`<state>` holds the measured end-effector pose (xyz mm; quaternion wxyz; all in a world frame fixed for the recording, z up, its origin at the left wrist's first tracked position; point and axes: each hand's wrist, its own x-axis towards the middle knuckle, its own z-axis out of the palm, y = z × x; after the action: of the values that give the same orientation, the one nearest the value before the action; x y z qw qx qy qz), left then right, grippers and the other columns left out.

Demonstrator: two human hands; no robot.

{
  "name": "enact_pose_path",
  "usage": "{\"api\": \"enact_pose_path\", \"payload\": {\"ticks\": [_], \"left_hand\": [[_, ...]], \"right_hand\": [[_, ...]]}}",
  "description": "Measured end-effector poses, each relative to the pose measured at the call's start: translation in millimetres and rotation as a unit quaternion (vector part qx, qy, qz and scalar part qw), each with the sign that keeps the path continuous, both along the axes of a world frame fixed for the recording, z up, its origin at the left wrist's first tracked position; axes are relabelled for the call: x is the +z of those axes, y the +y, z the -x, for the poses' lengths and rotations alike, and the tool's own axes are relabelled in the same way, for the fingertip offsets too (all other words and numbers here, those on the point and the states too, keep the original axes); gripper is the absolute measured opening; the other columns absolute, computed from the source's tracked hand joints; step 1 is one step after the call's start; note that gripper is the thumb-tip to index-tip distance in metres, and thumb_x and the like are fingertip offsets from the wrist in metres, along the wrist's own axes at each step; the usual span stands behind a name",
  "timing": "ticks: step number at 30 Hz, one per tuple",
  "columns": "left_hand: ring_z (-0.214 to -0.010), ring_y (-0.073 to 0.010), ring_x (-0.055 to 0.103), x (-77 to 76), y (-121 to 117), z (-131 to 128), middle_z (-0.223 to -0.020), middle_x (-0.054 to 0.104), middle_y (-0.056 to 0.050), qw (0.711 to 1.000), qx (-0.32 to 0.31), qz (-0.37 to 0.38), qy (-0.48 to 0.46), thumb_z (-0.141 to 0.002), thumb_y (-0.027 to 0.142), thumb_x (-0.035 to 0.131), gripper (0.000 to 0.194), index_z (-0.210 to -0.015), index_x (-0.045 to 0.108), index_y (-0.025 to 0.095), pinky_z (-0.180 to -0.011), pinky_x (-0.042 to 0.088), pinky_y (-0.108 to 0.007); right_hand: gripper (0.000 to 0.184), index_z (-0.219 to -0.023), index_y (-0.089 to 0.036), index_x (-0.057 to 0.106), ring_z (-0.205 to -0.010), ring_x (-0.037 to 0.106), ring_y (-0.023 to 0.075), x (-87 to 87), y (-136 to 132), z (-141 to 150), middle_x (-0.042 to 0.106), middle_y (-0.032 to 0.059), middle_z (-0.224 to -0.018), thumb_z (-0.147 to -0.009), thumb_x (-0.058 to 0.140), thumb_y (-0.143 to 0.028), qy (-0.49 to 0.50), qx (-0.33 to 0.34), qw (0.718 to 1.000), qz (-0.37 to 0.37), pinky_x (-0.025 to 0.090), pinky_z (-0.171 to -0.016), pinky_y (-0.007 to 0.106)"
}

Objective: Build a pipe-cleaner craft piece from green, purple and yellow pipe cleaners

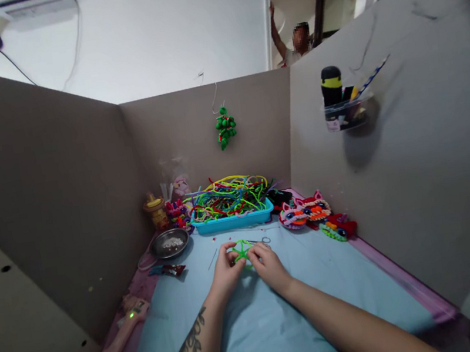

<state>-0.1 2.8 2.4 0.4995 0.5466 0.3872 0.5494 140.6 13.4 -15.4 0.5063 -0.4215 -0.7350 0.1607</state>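
Between my two hands is a bright green pipe-cleaner shape, with several thin strands meeting at its middle and a curved strand around them. My left hand pinches it from the left, thumb and fingers closed on its edge. From the right, my right hand grips it with fingertips bent inward. The fingers partly cover the piece. Just behind my right hand lies a pair of scissors, partly hidden. A thin metal stick rests on the blue cloth left of my left hand.
A blue tray heaped with colourful pipe cleaners stands behind my hands. Finished woven pieces lie at right. At left are a metal bowl, a small packet and a pink corded tool. Grey partitions surround the table; a person is beyond.
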Motion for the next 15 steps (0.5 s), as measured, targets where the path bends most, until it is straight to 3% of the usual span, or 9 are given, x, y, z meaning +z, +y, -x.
{"api": "enact_pose_path", "payload": {"ticks": [7,11,15], "left_hand": [[-0.055,-0.0087,0.048,-3.8,3.7,0.0,-0.062,0.051,0.007,1.0,0.023,0.003,-0.004,-0.063,0.023,0.067,0.04,-0.095,0.044,0.023,-0.055,0.034,-0.021],[-0.056,-0.0092,0.049,-3.2,4.6,0.5,-0.06,0.051,0.007,0.999,0.05,-0.011,0.0,-0.063,0.022,0.067,0.039,-0.095,0.045,0.023,-0.057,0.035,-0.022],[-0.057,-0.0102,0.051,-1.6,3.4,0.4,-0.06,0.052,0.007,0.999,0.052,-0.013,0.009,-0.062,0.025,0.068,0.039,-0.095,0.047,0.021,-0.058,0.037,-0.022]], "right_hand": [[0.009,-0.081,-0.019,0.058,-0.082,0.052,0.0194,0.5,-1.7,-0.6,0.057,0.0041,-0.081,-0.081,0.049,-0.017,0.029,-0.016,0.999,-0.01,0.041,-0.076,0.031],[0.01,-0.082,-0.02,0.06,-0.088,0.051,0.021,1.0,-2.9,-2.3,0.058,0.0048,-0.084,-0.077,0.053,-0.014,-0.004,-0.027,0.999,-0.045,0.039,-0.084,0.036],[0.013,-0.083,-0.021,0.063,-0.088,0.051,0.0212,-0.5,-2.4,-1.2,0.057,0.0053,-0.085,-0.078,0.053,-0.014,-0.013,-0.026,0.999,-0.034,0.04,-0.083,0.037]]}}
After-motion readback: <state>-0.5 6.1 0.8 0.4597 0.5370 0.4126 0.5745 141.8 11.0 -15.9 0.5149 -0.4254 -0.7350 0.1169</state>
